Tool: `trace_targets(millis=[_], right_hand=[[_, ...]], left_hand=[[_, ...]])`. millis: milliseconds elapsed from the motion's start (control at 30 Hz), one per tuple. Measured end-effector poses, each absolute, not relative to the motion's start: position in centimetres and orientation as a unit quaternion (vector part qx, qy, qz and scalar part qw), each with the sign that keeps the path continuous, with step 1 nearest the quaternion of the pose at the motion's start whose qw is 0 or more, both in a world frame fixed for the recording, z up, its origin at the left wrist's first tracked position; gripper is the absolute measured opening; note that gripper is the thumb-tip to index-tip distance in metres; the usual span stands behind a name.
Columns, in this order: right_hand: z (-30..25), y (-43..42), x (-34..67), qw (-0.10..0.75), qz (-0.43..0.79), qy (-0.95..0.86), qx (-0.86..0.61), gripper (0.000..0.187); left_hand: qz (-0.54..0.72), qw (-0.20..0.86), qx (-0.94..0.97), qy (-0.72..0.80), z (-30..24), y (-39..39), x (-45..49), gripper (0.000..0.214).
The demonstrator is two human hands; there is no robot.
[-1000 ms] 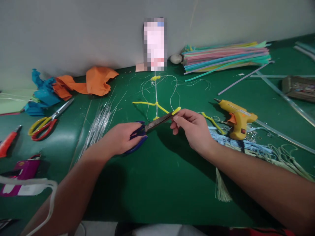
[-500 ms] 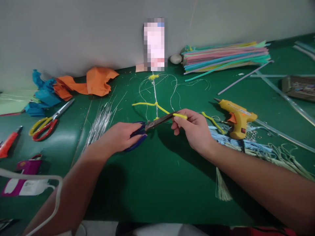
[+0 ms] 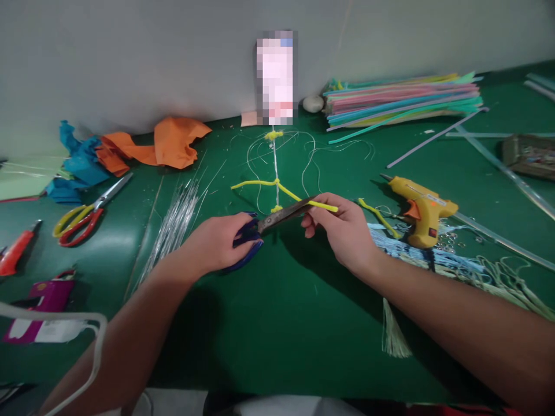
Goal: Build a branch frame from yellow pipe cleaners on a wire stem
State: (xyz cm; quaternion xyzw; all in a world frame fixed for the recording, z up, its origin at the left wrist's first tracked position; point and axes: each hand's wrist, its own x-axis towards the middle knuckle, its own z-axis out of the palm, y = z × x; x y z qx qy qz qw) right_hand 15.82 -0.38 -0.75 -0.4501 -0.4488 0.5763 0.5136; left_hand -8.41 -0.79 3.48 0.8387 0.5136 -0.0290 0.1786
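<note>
Over green tabletop point(image 3: 281, 329) by grey wall point(image 3: 173, 58), left hand point(image 3: 217, 242) round scissors point(image 3: 281, 215), right hand point(image 3: 344, 228) in pinch on yellow stem point(image 3: 324, 206).

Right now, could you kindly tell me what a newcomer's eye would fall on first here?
Probably the bright yellow strip held at the right hand, near the middle, by the blade tips of the blue-handled scissors in the left hand. Next comes the multicoloured bundle at the back of the green table, right of centre. The yellow glue gun, lying right of the right hand, also stands out.
</note>
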Motion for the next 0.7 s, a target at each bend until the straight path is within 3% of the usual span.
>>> trace_targets(millis=[367, 700], right_hand=[[-0.6, -0.7, 15.6, 0.485, 0.593, -0.462, -0.446, 0.010], [-1.0, -0.5, 15.5, 0.525, 0.590, -0.450, -0.416, 0.005]], left_hand=[[-0.052, 0.107, 0.829, 0.546, 4.8, -1.8, -6.8, 0.035], [-0.060, 0.161, 0.820, 0.547, 5.3, -2.1, -7.0, 0.032]])
